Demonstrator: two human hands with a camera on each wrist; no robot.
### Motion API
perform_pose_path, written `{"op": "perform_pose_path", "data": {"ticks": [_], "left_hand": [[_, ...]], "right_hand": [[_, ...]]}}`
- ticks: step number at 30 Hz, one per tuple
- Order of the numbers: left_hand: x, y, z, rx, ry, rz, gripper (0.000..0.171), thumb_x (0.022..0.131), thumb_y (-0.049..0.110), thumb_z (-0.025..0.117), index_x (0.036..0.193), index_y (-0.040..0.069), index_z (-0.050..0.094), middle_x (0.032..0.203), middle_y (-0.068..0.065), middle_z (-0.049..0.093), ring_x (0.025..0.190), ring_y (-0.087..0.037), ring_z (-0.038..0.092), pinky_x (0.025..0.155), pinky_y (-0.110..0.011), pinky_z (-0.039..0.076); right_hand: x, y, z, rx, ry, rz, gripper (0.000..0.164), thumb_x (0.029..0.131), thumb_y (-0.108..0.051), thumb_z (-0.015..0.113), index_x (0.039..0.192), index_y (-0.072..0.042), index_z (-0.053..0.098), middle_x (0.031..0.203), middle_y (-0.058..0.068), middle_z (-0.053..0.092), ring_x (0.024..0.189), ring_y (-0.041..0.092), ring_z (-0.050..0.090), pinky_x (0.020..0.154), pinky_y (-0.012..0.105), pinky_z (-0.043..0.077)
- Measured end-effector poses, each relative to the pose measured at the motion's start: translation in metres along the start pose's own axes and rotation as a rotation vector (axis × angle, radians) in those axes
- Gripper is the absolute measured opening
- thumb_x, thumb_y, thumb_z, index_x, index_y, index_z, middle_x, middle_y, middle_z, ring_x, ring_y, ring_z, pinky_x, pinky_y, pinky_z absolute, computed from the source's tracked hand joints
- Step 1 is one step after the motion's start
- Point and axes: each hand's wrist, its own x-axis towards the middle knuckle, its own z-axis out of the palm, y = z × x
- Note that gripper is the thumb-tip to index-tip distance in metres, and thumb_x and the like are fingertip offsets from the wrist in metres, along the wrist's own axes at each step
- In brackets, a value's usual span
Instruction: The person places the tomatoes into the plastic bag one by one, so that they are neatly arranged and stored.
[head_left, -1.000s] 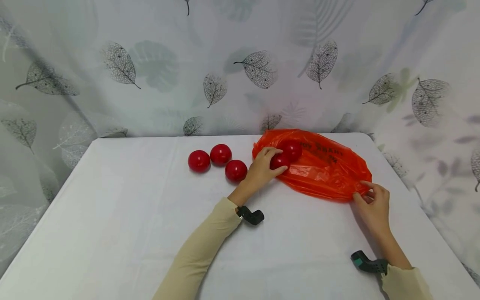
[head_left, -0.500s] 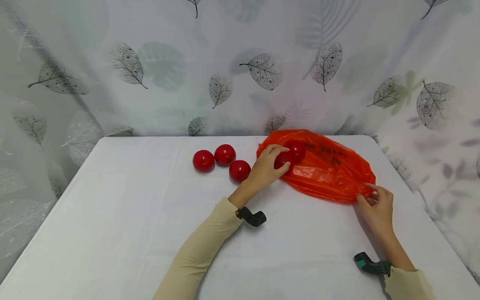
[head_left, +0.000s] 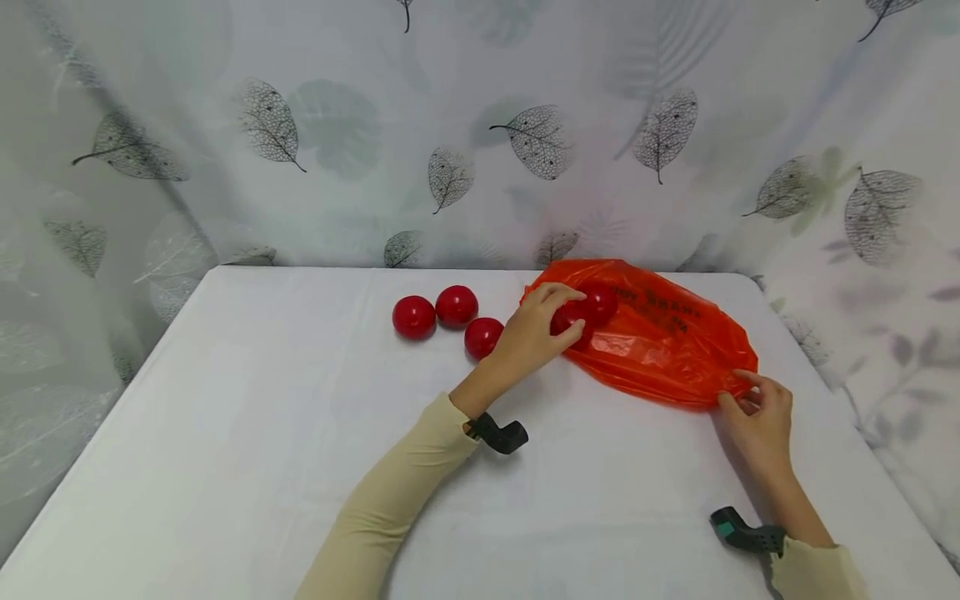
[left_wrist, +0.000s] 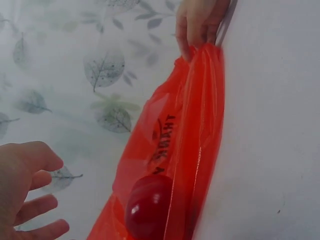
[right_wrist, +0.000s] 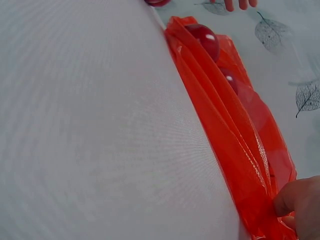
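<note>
A red-orange plastic bag (head_left: 660, 350) lies flat on the table, black lettering on its side. Two glossy red balls, a near one (head_left: 568, 317) and a far one (head_left: 602, 303), sit in its left end. My left hand (head_left: 531, 331) is over the near ball in the head view, thumb and fingers spread; in the left wrist view these fingers (left_wrist: 37, 205) stand apart from the ball (left_wrist: 148, 207). My right hand (head_left: 761, 417) pinches the bag's right end between thumb and fingers, as the right wrist view also shows.
Three more glossy red balls, a left one (head_left: 414, 317), a back one (head_left: 457, 307) and a front one (head_left: 482, 337), rest on the white table (head_left: 247, 433) left of the bag. Behind the table hangs a leaf-patterned curtain (head_left: 345, 200).
The head view has shifted slightly, moving the scene a little to the right. My left wrist has drawn slightly left. My right hand keeps its pinch on the bag.
</note>
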Motion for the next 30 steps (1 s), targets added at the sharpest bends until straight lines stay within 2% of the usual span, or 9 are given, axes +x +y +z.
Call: {"op": "perform_pose_path", "data": {"ticks": [7, 12, 19, 24, 30], "left_hand": [[-0.007, -0.005, -0.016, 0.036, 0.034, 0.016, 0.037, 0.092, 0.020, 0.067, 0.127, 0.009, 0.061, 0.131, -0.006, 0.055, 0.122, -0.020, 0.050, 0.095, -0.029, 0.052], [-0.019, -0.016, -0.027, 0.069, 0.043, -0.031, 0.037, 0.091, 0.020, 0.067, 0.127, 0.010, 0.062, 0.131, -0.007, 0.055, 0.121, -0.022, 0.051, 0.094, -0.032, 0.052], [-0.031, -0.032, -0.040, 0.140, 0.046, -0.090, 0.041, 0.089, 0.021, 0.070, 0.128, 0.012, 0.061, 0.131, -0.007, 0.056, 0.122, -0.022, 0.052, 0.094, -0.036, 0.053], [-0.036, -0.040, -0.044, 0.146, 0.047, -0.104, 0.042, 0.088, 0.022, 0.071, 0.127, 0.012, 0.061, 0.131, -0.007, 0.056, 0.123, -0.023, 0.052, 0.094, -0.039, 0.053], [-0.043, -0.047, -0.046, 0.127, 0.044, -0.122, 0.038, 0.089, 0.020, 0.069, 0.126, 0.012, 0.062, 0.129, -0.008, 0.056, 0.122, -0.023, 0.051, 0.094, -0.040, 0.053]], "right_hand": [[0.001, -0.001, -0.003, -0.008, -0.003, -0.006, 0.042, 0.095, -0.015, 0.052, 0.133, 0.002, 0.049, 0.138, 0.023, 0.030, 0.094, 0.010, 0.040, 0.071, -0.002, 0.031], [0.000, 0.002, -0.002, -0.019, -0.015, -0.002, 0.043, 0.094, -0.014, 0.052, 0.133, 0.003, 0.048, 0.139, 0.024, 0.030, 0.096, 0.014, 0.041, 0.069, -0.003, 0.032], [0.000, 0.003, 0.000, 0.005, -0.004, -0.015, 0.042, 0.094, -0.014, 0.053, 0.132, 0.003, 0.049, 0.138, 0.023, 0.030, 0.090, 0.004, 0.036, 0.070, -0.002, 0.031], [0.001, 0.002, -0.001, 0.012, 0.002, -0.026, 0.042, 0.094, -0.014, 0.053, 0.132, 0.003, 0.049, 0.137, 0.023, 0.030, 0.088, 0.000, 0.035, 0.071, -0.002, 0.031], [0.000, 0.001, -0.002, 0.001, -0.017, -0.019, 0.043, 0.094, -0.014, 0.053, 0.134, 0.003, 0.048, 0.139, 0.024, 0.030, 0.091, 0.005, 0.037, 0.069, -0.003, 0.030]]}}
